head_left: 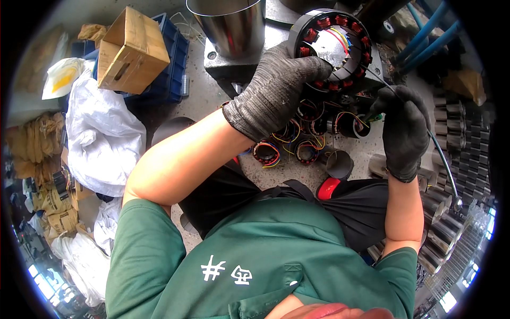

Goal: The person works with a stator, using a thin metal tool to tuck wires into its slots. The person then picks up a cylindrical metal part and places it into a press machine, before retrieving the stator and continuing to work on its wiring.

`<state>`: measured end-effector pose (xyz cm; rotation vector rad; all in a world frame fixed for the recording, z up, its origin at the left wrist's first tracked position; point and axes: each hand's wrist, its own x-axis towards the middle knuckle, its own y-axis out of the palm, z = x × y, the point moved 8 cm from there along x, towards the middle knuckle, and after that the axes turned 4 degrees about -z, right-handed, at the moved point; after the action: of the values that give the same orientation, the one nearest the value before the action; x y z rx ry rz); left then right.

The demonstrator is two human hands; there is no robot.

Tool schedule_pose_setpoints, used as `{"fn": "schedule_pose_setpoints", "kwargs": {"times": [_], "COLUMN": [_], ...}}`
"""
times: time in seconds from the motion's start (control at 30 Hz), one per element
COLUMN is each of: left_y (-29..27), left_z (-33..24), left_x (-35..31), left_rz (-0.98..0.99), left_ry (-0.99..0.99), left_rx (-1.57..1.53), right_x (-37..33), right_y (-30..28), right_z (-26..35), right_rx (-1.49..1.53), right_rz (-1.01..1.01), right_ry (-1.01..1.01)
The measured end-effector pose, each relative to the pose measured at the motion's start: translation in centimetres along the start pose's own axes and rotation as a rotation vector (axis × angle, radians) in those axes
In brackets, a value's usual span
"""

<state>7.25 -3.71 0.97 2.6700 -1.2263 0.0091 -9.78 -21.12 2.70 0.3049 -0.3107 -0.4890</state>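
Note:
My left hand [279, 85], in a dark grey knit glove, is closed around the near-left rim of a motor stator [366, 50]. That stator is a black ring with red copper windings on its inner side, and red, yellow and blue wires show in its opening. In my right hand [406, 130], also gloved, is a long thin metal rod [443, 154]. One end of the rod meets the stator's right side; the other, with a rounded knob, hangs down to the right. A small green piece [376, 117] shows beside my right fingers; I cannot tell whether I hold it.
Several smaller stators [265, 153] with coloured wires lie on the floor below. A shiny metal cylinder [228, 26] stands on a metal block [223, 66]. A cardboard box [135, 50] rests on a blue crate [175, 64] at left, near white sacks [101, 138]. Metal cylinders [451, 122] are stacked at right.

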Motion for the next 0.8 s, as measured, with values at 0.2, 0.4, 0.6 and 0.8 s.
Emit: {"fn": "schedule_pose_setpoints", "kwargs": {"times": [0.2, 0.4, 0.6, 0.8], "left_y": [0.2, 0.3, 1.0, 1.0], "left_z": [0.3, 0.9, 0.9, 2.1], "left_x": [-0.2, 0.3, -0.3, -0.5], "left_rz": [-0.065, -0.062, 0.000, -0.028], "left_ry": [-0.226, -0.190, -0.258, -0.341], "left_rx": [-0.173, -0.275, -0.302, -0.400], "right_x": [-0.3, -0.4, -0.4, -0.8], "right_y": [0.1, 0.3, -1.2, -0.2], "right_z": [1.7, 2.5, 1.1, 1.2], "right_rx": [-0.018, 0.061, -0.044, -0.059], "right_rz": [0.049, 0.055, -0.090, -0.096], "right_ry": [-0.118, -0.030, -0.008, -0.036]}}
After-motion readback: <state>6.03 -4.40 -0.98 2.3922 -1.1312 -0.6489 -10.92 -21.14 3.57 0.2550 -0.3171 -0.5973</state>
